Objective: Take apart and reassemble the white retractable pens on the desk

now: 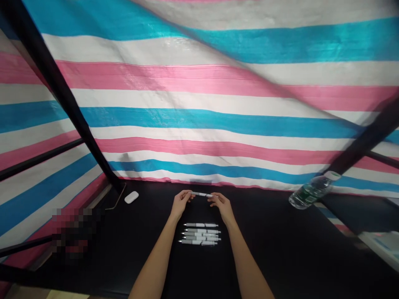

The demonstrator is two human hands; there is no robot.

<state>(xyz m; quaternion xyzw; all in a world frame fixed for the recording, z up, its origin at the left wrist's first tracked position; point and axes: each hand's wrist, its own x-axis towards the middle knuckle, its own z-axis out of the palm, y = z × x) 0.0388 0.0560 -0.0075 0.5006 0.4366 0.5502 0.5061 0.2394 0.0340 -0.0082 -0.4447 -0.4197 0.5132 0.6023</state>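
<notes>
Between my two hands a white pen with a grey grip [202,194] is held level, just above the far part of the black table. My left hand [181,202] pinches its left end. At the other end, the fingers of my right hand [222,204] close around the pen's tip. Nearer to me, between my forearms, several similar white and grey pens [201,236] lie side by side on the table, their pointed ends to the left.
A white computer mouse [131,197] lies to the left, by a thin bent metal rod [117,202]. On the right stands a clear bottle with a green label [311,191]. Black frame posts [62,97] rise at both sides, and a striped sheet [199,79] hangs behind the black table [268,245].
</notes>
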